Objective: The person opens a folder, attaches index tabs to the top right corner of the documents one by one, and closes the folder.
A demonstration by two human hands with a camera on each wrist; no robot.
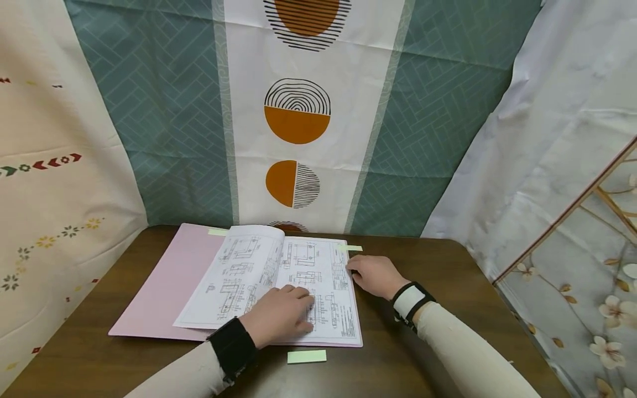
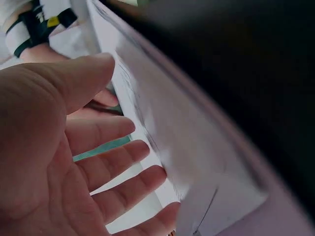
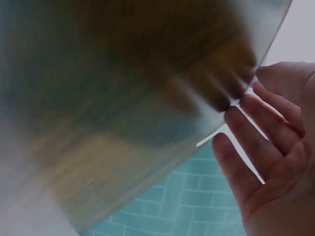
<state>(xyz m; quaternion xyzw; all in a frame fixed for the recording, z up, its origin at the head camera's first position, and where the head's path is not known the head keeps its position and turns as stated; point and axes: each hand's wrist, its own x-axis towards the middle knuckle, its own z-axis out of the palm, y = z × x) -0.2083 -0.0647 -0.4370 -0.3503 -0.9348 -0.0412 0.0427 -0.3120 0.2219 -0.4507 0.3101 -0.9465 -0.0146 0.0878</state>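
Observation:
A pink folder point(image 1: 164, 293) lies spread on the table, holding a bound set of white sheets with technical line drawings. Its left-hand page point(image 1: 211, 301) curves up from the fold, while the right-hand page point(image 1: 318, 257) lies flatter. My left hand point(image 1: 280, 316) rests on the lower part of the right-hand page; in the left wrist view its fingers point(image 2: 120, 157) are spread and relaxed. At that page's right edge, just below a pale green tab point(image 1: 350, 248), my right hand point(image 1: 375, 275) touches down with its fingertips. Extended fingers point(image 3: 256, 140) show in the right wrist view.
A pale green sticky strip point(image 1: 306, 356) lies on the brown table point(image 1: 418, 354) below the folder. Another green tab point(image 1: 217, 232) sits at the folder's top edge. Patterned curtains point(image 1: 318, 188) hang behind the table and along both sides.

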